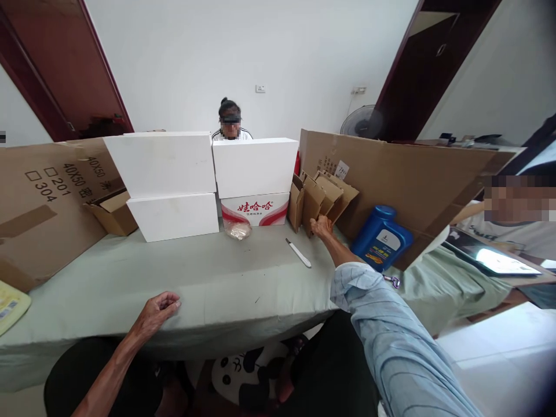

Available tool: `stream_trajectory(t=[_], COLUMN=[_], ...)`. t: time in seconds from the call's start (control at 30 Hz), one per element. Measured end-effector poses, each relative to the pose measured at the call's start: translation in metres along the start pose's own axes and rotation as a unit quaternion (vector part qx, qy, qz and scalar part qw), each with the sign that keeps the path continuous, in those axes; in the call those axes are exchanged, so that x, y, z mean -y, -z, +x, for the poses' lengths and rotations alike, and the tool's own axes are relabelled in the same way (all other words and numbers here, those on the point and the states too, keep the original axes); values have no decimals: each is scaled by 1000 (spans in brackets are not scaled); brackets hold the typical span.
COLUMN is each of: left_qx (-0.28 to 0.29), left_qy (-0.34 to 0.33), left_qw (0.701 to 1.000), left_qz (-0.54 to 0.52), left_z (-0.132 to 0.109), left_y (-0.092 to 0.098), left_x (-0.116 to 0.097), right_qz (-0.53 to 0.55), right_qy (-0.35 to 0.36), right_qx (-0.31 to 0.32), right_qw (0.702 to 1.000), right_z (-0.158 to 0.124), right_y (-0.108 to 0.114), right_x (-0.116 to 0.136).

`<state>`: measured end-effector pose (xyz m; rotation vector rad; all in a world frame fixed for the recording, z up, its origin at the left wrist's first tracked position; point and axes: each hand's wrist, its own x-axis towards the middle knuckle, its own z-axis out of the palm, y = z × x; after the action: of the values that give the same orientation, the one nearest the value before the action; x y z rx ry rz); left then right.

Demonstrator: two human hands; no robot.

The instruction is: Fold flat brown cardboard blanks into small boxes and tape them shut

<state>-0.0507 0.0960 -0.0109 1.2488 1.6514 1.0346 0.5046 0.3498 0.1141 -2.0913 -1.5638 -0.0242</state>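
Note:
My right hand (322, 226) reaches forward, its fingers closed at the lower edge of a folded cardboard piece (313, 200). That piece stands upright among several similar brown ones beside the white boxes. Near the front edge of the table, my left hand (160, 308) rests loosely curled, thumb apart and nothing visible in it. Between the hands lies a white-handled knife (299, 253) with a short dark blade tip. A crumpled clear plastic bundle (238, 230) sits before the box with red lettering (256, 209).
White boxes (171, 165) are stacked at the back. Large cardboard panels (47, 197) flank both sides. A blue oil jug (382, 238) stands right of my forearm, a purple metal item (392, 281) near it. One person (231, 124) sits behind the boxes, another (516, 226) at the right.

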Motion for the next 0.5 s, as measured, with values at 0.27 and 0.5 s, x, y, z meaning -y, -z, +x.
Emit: stream_trajectory(t=[0.27, 0.5], left_qx=[-7, -17], left_qy=[-32, -82], left_qw=[999, 996], left_qz=[-10, -12], left_z=[-2, -8], left_y=[0, -12], left_x=[0, 0], right_qz=[-30, -68], right_qy=[57, 79], right_qx=[17, 71], right_qw=[998, 992], right_z=[-81, -151], right_y=[-8, -16], right_x=[-24, -21])
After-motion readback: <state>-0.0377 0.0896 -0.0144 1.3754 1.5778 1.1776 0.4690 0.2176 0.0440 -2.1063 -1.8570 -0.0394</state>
